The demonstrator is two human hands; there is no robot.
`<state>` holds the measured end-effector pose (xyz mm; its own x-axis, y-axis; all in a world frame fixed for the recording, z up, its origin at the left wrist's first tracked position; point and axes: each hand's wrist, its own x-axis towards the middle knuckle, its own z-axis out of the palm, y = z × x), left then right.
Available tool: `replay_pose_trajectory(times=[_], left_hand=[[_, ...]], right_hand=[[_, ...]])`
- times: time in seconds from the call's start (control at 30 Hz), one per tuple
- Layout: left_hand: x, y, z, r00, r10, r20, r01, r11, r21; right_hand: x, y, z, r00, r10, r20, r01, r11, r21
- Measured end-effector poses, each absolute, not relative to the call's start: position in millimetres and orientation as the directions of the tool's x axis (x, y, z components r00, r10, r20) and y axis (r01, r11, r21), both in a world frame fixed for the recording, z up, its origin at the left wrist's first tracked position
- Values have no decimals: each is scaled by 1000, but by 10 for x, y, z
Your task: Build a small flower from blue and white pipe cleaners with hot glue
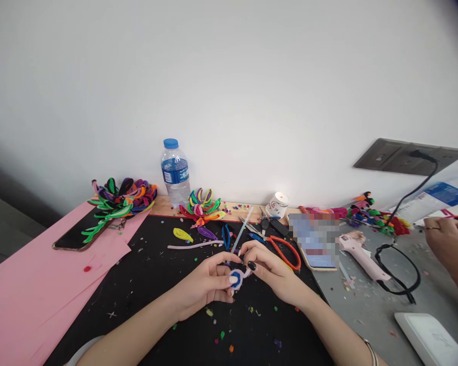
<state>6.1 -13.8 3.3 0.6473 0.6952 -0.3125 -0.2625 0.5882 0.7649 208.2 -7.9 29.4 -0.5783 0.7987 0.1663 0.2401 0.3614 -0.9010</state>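
My left hand [209,282] pinches a small coil of fuzzy stem [235,279], blue in the middle with a pale lilac ring around it. On its right side, my right hand [265,264] has its fingertips closed on the lilac tail of the same coil. Both hands are close together above the black mat [198,335]. Just beyond them lie a loose lilac stem [194,245], a yellow loop [182,234], a purple loop [207,233], a dark blue loop [226,237] and orange-handled scissors [286,251].
A water bottle [175,175] stands by the wall, near colourful stem bundles [125,198]. Phones lie on the left [78,231] and right [316,244]. Further right are a pink glue gun [362,256], a black cable, a white box [435,338] and another person's hand [448,244].
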Motion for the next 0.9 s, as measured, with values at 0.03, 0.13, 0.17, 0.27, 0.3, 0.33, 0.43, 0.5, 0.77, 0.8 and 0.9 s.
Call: replay_pose_trajectory(times=[0.03, 0.13, 0.17, 0.27, 0.3, 0.33, 0.43, 0.5, 0.77, 0.8, 0.9], left_hand=[[61, -138, 37, 645, 696, -316, -261, 589, 765], [63, -137, 42, 644, 692, -325, -258, 597, 760], [63, -137, 40, 643, 692, -328, -259, 600, 757], [63, -137, 25, 639, 694, -331, -275, 608, 744], [63, -137, 19, 640, 694, -329, -284, 612, 738], [63, -136, 14, 643, 693, -326, -293, 616, 732], [63, -134, 12, 655, 685, -320, -316, 632, 708], [63, -134, 20, 659, 680, -322, -324, 643, 694], [69, -134, 43, 656, 672, -344, -351, 675, 649], [70, -134, 43, 656, 671, -346, -355, 679, 643], [71, -138, 42, 655, 670, -348, -365, 685, 631]], right_hand=[[2083, -79, 293, -580, 798, 167, 237, 361, -902], [2084, -81, 292, -583, 795, 166, 247, 369, -896], [2083, -82, 293, -582, 795, 168, 253, 374, -892], [2077, -87, 297, -572, 800, 179, 276, 393, -877], [2075, -89, 297, -567, 803, 183, 287, 401, -870], [2072, -92, 296, -561, 806, 187, 298, 408, -863], [2064, -103, 284, -535, 818, 212, 327, 432, -841], [2058, -111, 274, -521, 822, 230, 346, 450, -823], [2030, -140, 275, -500, 818, 285, 402, 511, -760], [2028, -144, 272, -496, 818, 291, 410, 516, -752], [2025, -157, 257, -492, 812, 314, 428, 540, -725]])
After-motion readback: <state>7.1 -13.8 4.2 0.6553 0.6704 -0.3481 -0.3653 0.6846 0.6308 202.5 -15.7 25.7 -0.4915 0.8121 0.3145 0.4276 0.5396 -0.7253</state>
